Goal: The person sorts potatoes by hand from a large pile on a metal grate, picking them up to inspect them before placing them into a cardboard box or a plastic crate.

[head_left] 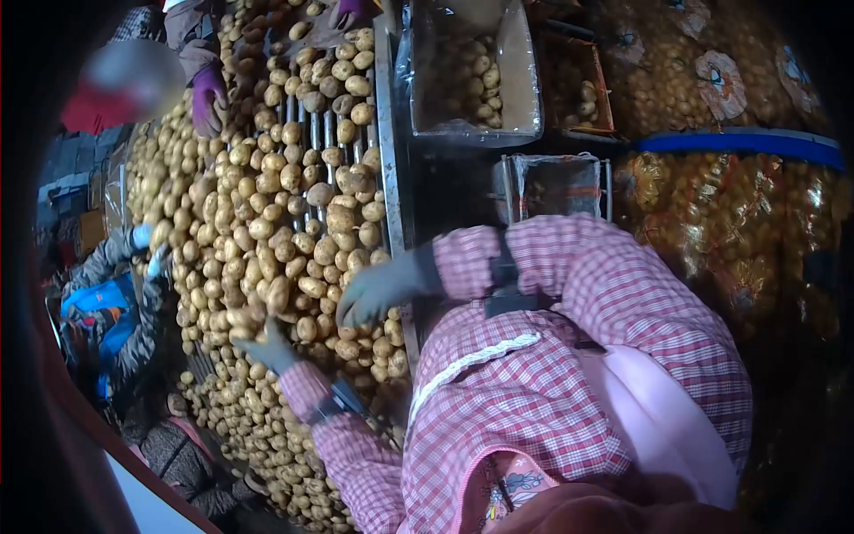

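A roller conveyor carries a dense bed of yellow potatoes from the top of the view down to the lower left. My right hand, in a grey glove with a pink checked sleeve, lies fingers apart on the potatoes at the belt's near edge. My left hand, also in a grey glove, is lower on the belt, its fingers curled round a potato. A dark band sits on each wrist.
Co-workers' purple-gloved hands work at the far end, and a person in blue with pale gloves stands across the belt. Beside the metal rail are a plastic-lined crate of potatoes, a wooden box, a small crate and net sacks.
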`<act>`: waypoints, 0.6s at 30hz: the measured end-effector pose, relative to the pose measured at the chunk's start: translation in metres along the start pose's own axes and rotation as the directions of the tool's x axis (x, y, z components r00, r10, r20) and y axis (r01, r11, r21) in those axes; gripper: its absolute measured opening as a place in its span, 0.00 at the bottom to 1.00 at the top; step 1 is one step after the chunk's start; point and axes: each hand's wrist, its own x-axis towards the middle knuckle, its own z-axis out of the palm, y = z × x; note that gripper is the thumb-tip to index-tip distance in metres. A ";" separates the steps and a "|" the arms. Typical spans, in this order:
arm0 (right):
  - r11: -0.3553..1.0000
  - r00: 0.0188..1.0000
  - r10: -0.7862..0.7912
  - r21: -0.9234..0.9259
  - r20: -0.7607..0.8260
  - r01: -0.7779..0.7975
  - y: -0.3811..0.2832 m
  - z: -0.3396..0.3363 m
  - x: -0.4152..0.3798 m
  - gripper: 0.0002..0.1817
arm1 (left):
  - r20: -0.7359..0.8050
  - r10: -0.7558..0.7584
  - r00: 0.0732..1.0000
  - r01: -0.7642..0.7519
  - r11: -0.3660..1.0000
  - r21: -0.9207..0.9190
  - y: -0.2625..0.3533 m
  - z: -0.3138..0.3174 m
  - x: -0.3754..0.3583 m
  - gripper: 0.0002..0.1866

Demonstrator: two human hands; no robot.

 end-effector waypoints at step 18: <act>0.829 0.802 0.374 -0.556 0.466 -0.064 0.033 0.144 0.108 0.35 | -0.081 -0.150 0.985 0.163 0.694 0.702 -0.150 -0.178 -0.225 0.53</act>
